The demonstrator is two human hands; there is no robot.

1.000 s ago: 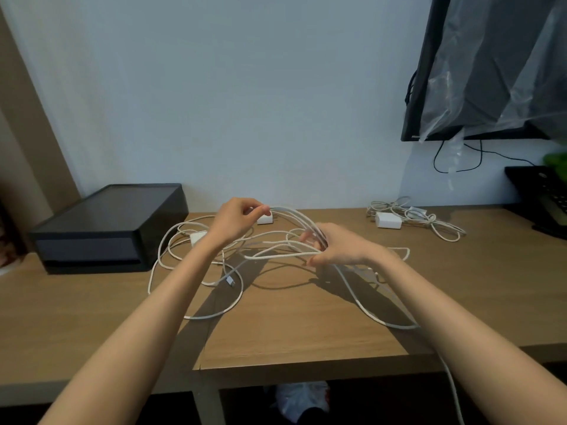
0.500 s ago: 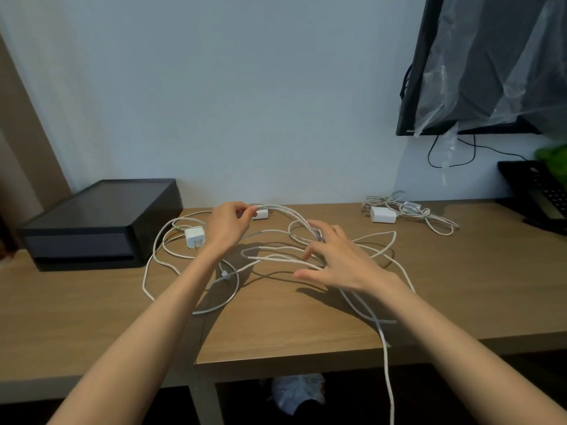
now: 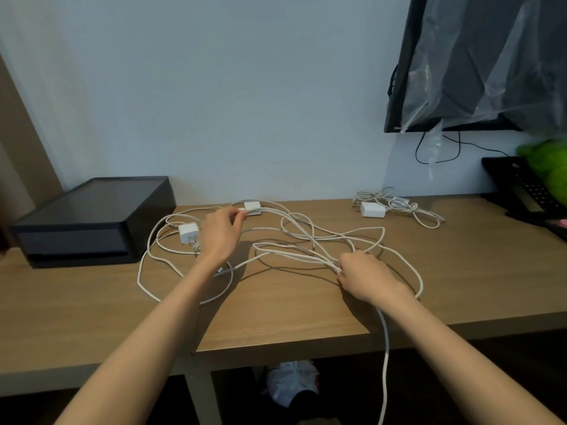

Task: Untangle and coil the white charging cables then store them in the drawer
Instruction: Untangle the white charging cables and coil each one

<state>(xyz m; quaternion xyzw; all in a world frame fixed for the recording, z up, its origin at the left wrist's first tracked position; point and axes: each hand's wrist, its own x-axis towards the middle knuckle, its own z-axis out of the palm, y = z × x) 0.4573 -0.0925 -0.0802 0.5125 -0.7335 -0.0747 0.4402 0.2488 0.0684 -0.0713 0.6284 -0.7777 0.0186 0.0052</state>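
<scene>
Cables (image 3: 302,233) lie tangled on the table (image 3: 276,314), right of the closed black drawer (image 3: 92,222); one strand hangs off the front edge. My left hand (image 3: 221,236) pinches a cable by the far plug (image 3: 252,207). My right hand (image 3: 365,277) clutches a bunch of strands. Risk: pulling the whole bunch could tighten the knots, drag the adapter (image 3: 187,232), or let the hanging strand pull the loops off the table.

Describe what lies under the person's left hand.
Beneath the left hand, white cable loops run across the desk; a connector tip shows beside the wrist. Strand crossings beneath the palm are covered.
</scene>
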